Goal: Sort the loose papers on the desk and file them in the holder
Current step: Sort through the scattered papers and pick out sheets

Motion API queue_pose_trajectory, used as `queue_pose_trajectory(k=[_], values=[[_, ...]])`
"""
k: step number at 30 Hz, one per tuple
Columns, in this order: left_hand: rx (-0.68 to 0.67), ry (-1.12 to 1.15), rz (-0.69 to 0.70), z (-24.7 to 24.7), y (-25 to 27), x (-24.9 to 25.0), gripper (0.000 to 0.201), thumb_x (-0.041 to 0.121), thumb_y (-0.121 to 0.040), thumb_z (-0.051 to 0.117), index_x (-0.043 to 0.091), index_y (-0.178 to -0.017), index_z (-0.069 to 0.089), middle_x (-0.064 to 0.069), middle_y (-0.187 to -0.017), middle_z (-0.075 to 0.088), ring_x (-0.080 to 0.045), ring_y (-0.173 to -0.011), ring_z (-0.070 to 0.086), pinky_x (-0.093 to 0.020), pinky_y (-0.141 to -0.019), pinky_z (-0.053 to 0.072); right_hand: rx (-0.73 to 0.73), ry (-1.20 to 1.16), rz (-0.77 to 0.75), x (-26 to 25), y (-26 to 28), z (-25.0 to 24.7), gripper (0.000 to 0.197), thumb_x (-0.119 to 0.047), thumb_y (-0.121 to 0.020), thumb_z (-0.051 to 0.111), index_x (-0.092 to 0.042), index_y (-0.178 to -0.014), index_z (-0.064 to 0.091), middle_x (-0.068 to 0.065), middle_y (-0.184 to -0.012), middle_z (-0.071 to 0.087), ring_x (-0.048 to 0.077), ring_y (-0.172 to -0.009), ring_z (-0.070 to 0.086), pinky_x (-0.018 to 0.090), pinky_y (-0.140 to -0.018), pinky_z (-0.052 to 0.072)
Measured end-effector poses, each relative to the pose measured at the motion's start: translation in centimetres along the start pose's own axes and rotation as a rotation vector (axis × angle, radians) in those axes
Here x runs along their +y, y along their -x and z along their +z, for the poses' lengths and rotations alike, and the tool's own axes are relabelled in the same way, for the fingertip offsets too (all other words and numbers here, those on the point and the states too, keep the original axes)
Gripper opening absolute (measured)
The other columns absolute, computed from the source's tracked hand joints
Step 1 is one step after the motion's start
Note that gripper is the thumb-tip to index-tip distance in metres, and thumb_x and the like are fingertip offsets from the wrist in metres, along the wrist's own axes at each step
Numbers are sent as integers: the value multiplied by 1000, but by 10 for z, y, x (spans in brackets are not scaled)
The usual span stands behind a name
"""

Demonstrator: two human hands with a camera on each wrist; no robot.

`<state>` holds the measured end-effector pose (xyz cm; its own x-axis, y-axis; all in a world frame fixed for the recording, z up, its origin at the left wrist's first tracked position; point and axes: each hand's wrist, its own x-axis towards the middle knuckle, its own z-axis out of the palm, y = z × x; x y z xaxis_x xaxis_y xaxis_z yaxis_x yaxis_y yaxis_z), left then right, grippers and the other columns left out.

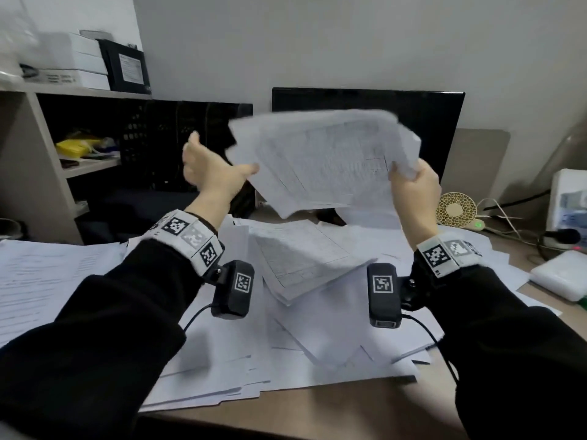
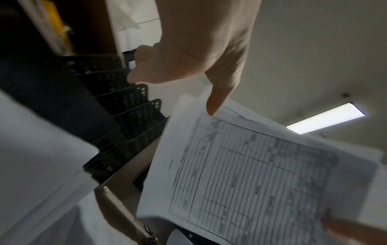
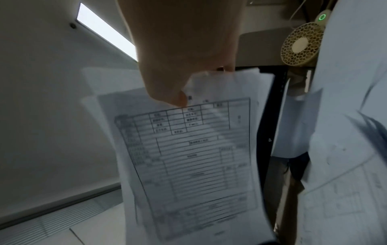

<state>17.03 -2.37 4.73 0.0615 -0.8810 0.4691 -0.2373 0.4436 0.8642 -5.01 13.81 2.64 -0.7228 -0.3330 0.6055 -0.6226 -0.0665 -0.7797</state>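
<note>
A fanned sheaf of printed forms hangs in the air in front of the monitor. My right hand grips its right edge, thumb over the top sheet; the right wrist view shows that pinch crumpling the forms. My left hand is spread beside the sheaf's left edge, with only the thumb tip touching the paper. The black mesh file holder stands behind the left hand, its slots seen under the left hand. Loose papers cover the desk below.
A dark monitor stands right behind the sheaf. Left is a shelf unit with boxes on top. A small round fan, cables and a white box sit at the right. Bare desk edge shows at the front.
</note>
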Motion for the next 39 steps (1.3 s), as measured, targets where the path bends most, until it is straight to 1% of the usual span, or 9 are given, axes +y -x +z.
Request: queue_pose_trajectory(k=[4,7,11,18,23,27,31,34,39], values=[[-104,-437,586,11,16,29,110,56,-52,77,21,-145,31,-12,-155,21,-36,-143,15,-53,-115,11,67,141,-191,-8,-6,2,24,-24,-85,45,-16,-83,68,6,-100,64,22,-101,53,25,-79,31],[-291,-383,702,18,26,33,42,44,-76,69,27,-114,64,4,-121,62,-20,-119,51,-54,-110,26,94,105,-232,-18,-2,2,32,-22,-81,45,-10,-94,71,7,-113,61,24,-115,48,26,-91,32],[-200,-181,530,21,25,27,25,29,-91,52,10,-78,61,-3,-70,60,-25,-69,57,-30,-54,37,195,198,-183,-21,-3,-2,44,-26,-86,52,-14,-128,52,9,-142,40,25,-137,27,39,-114,19],[-194,-18,94,23,3,-2,21,18,-87,55,5,-101,65,-5,-99,67,-25,-93,62,-37,-83,52,-254,176,322,8,12,9,77,-54,-84,56,-7,-141,36,13,-143,41,31,-131,38,45,-109,33],[-363,-117,-188,38,14,-43,30,9,-83,49,1,-110,60,-12,-111,63,-29,-98,61,-35,-84,52,-540,185,604,65,13,31,116,-84,-47,43,-21,-143,40,6,-150,37,32,-136,33,52,-111,28],[-507,-292,-284,48,29,-59,32,0,-93,42,-7,-123,50,-26,-125,55,-37,-104,59,-37,-86,50,-599,217,704,46,33,18,66,-55,-85,52,-16,-138,44,8,-146,39,32,-134,36,48,-109,33],[-615,-432,-421,54,41,-56,32,2,-98,41,-3,-128,51,-18,-132,55,-27,-100,59,-21,-71,43,-601,203,800,58,35,17,18,-23,-89,65,-9,-88,55,7,-97,51,32,-115,53,45,-100,46],[-605,-888,-113,64,48,-65,42,16,-102,40,6,-143,34,-13,-151,34,-30,-140,32,-39,-114,29,-608,271,772,72,32,21,21,-10,-86,66,-1,-104,63,13,-108,60,29,-105,56,34,-87,48],[-696,-812,-223,70,49,-69,45,23,-104,37,6,-145,31,-14,-154,29,-31,-142,28,-37,-113,24,-603,218,780,82,32,27,33,-3,-77,72,6,-109,65,21,-110,63,33,-103,62,41,-88,52]])
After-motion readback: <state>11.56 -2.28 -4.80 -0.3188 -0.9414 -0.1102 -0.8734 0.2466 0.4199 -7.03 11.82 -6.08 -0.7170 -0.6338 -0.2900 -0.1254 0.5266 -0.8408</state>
